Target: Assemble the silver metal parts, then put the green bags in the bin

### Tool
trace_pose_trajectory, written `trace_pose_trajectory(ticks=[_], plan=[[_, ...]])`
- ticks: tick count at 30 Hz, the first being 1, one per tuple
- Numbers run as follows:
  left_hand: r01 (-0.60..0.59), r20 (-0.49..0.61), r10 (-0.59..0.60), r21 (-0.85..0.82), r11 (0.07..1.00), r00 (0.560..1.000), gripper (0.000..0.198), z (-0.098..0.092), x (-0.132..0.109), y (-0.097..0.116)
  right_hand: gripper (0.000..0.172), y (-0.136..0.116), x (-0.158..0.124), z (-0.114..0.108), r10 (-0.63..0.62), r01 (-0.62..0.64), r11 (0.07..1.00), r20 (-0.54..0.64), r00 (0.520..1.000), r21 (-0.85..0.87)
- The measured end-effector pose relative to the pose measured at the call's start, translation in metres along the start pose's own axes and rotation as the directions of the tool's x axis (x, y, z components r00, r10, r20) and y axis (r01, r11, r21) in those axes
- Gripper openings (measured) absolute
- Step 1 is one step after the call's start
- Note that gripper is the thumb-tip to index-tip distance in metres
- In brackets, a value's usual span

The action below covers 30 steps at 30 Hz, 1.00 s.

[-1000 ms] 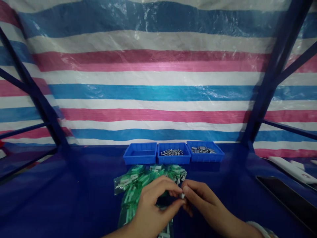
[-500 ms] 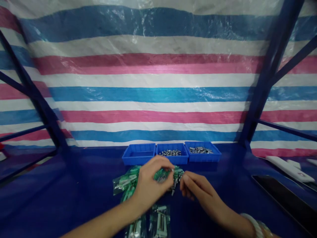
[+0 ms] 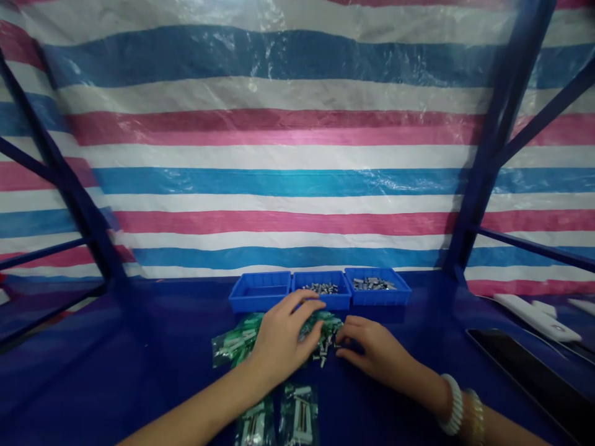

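Note:
My left hand (image 3: pixel 283 334) lies over a heap of green plastic bags (image 3: pixel 235 344) holding small metal parts, fingers spread and reaching toward the blue trays. My right hand (image 3: pixel 372 347) rests just right of the heap, fingertips curled at the loose silver parts (image 3: pixel 324 354) spilling from a bag. What those fingertips pinch, if anything, is hidden. Two more small bags (image 3: pixel 297 418) lie nearer to me.
Three blue trays stand in a row at the back: the left tray (image 3: pixel 260 291) has no parts showing, the middle tray (image 3: pixel 320 289) and right tray (image 3: pixel 376 285) hold silver parts. A dark flat slab (image 3: pixel 530 375) and white pieces (image 3: pixel 534 316) lie at right. A striped tarp hangs behind.
Both hands moved away from me, from a shared pinch near the front to the bag heap. The left hand opened out over the bags. Two small bags came into view.

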<state>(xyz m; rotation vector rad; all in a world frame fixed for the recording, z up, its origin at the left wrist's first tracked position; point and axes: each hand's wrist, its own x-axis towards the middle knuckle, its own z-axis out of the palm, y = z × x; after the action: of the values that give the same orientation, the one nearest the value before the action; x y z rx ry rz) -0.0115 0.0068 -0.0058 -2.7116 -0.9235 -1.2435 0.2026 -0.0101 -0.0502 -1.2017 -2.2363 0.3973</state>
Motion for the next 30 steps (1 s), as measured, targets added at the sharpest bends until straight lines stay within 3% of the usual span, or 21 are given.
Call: trace_pose_trajectory(ticks=[3, 7, 10, 16, 19, 21, 23, 26, 30], plan=[[0.014, -0.012, -0.015, -0.079, 0.997, 1.000, 0.028, -0.007, -0.015, 0.016, 0.012, 0.003, 0.000, 0.007, -0.001, 0.000, 0.999, 0.033, 0.999, 0.033], [0.054, 0.028, -0.049, -0.231, 0.972, 0.998, 0.030, -0.004, -0.023, 0.021, 0.011, -0.005, -0.002, 0.007, 0.022, -0.014, 0.975, -0.031, 0.999, 0.222], [0.029, 0.047, -0.014, -0.334, 0.942, 0.999, 0.029, -0.001, -0.025, 0.020, 0.008, -0.022, -0.006, 0.003, 0.065, -0.050, 0.894, -0.020, 0.998, 0.446], [-0.031, 0.011, 0.039, -0.410, 0.911, 0.999, 0.021, -0.005, -0.029, 0.026, 0.028, -0.039, -0.013, 0.001, 0.071, -0.120, 0.729, 0.099, 0.993, 0.674], [0.027, -0.009, -0.035, -0.443, 0.896, 0.999, 0.018, -0.006, -0.027, 0.030, 0.036, -0.040, -0.015, 0.003, 0.095, -0.161, 0.677, 0.132, 0.987, 0.718], [0.115, 0.009, -0.127, -0.490, 0.864, 0.992, 0.016, -0.006, -0.026, 0.033, 0.038, -0.043, -0.017, 0.000, 0.119, -0.148, 0.697, 0.091, 0.989, 0.702], [0.247, 0.078, -0.247, -0.566, 0.786, 0.966, 0.012, -0.005, -0.025, 0.035, 0.034, -0.048, -0.020, -0.005, 0.127, -0.096, 0.751, -0.001, 0.992, 0.653], [0.441, 0.252, -0.379, -0.683, 0.583, 0.891, 0.002, -0.002, -0.026, 0.035, 0.017, -0.055, -0.022, -0.011, 0.034, 0.045, 0.852, -0.141, 0.989, 0.521], [0.521, 0.383, -0.376, -0.752, 0.403, 0.844, 0.016, 0.002, -0.030, 0.032, 0.008, -0.056, -0.023, -0.011, -0.137, 0.223, 0.909, -0.253, 0.958, 0.351]])
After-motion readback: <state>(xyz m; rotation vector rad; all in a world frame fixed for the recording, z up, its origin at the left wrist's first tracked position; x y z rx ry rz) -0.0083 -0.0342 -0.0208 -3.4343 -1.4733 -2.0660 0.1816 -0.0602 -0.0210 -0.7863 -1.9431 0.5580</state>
